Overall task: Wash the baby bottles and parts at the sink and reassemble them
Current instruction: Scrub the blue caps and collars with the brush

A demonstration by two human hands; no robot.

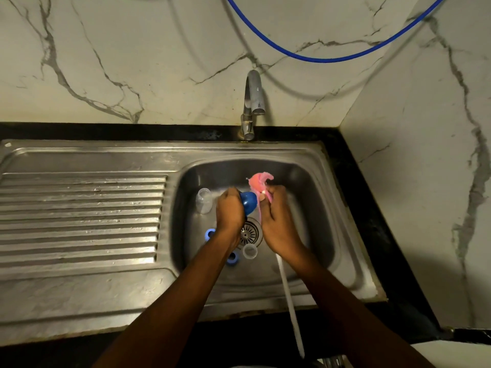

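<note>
Over the sink basin (313,197), my left hand (229,211) grips a blue bottle cap (249,202). Right beside it my right hand (276,216) holds a pink scrubbing cloth (259,183) that touches the cap. On the basin floor, a clear baby bottle (204,201) lies at the left. Two blue screw rings (211,234) (233,258) sit near my left wrist. A small clear cup-like part (250,251) rests by the drain (249,233).
The steel tap (252,102) stands behind the basin, with no water visible from it. A ribbed drainboard (79,216) lies to the left. A white hose (289,304) runs out over the front rim. A blue tube (332,59) hangs on the marble wall.
</note>
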